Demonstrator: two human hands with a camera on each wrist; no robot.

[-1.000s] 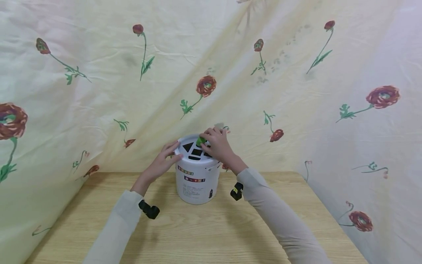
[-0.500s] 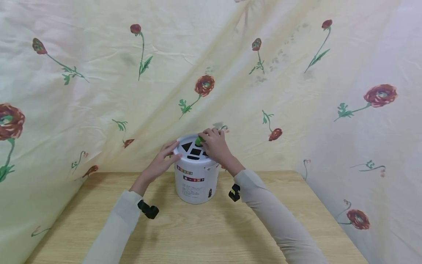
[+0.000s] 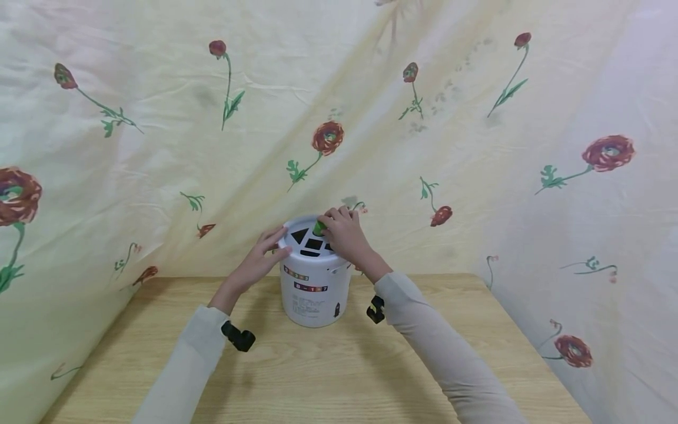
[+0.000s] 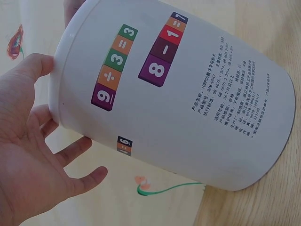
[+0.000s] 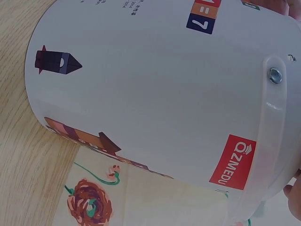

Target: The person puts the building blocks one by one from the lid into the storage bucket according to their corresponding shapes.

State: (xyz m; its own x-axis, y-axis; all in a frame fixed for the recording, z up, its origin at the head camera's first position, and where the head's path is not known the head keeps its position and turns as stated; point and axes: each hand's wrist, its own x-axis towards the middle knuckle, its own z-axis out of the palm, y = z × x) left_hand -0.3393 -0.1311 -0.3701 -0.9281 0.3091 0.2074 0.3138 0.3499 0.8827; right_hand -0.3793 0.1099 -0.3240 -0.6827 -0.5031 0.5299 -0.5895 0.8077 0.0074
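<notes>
A white bucket with a lid of cut-out shapes stands upright on the table. My left hand rests on the left side of its rim. In the left wrist view, that hand's thumb touches the rim and its other fingers are spread along the side, some off the bucket. Over the lid, my right hand pinches a small green block at a hole near the back. The block's lower part is hidden, and the hand covers the lid's right side. Triangular and square holes show dark.
The wooden table extends in front and to both sides. A flowered cloth hangs close behind the bucket and along both sides. A translucent handle is fixed to the bucket by its rim. Each wrist wears a black camera mount.
The right hand and the green block have shifted slightly at the hole, and a bit less of the block shows. The left hand stays on the rim. The view drifts slightly.
</notes>
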